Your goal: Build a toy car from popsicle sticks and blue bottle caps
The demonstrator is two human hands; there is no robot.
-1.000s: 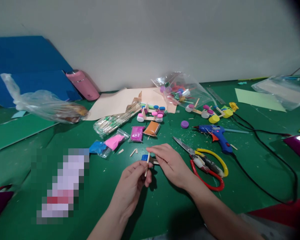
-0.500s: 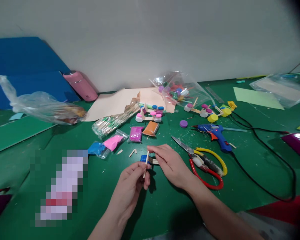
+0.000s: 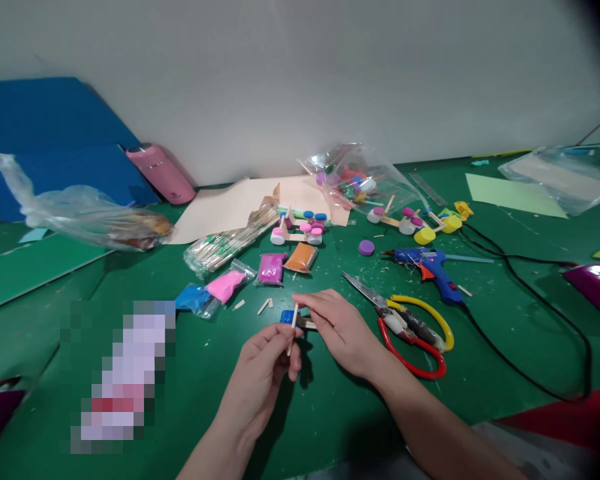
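A short wooden stick (image 3: 294,321) stands nearly upright, tilted slightly, between my hands. My left hand (image 3: 265,360) is closed, pinching its lower part between thumb and fingers. My right hand (image 3: 340,330) has its fingers pressed together, with the fingertips at the stick's upper end; its thumb is hidden. Just behind the stick is a blue cap-like piece (image 3: 287,317) with pale wooden strips (image 3: 309,323) running from it to beneath my right hand. Whether a hand also holds that piece I cannot tell. Small wood offcuts (image 3: 265,306) lie beyond my left hand.
Scissors (image 3: 405,327) with red and yellow handles lie right of my right hand. Behind them rests a blue glue gun (image 3: 425,267) with a trailing black cable (image 3: 520,373). Clay packets (image 3: 271,269), small wheeled stick models (image 3: 297,235) and bundled sticks (image 3: 230,243) lie farther back.
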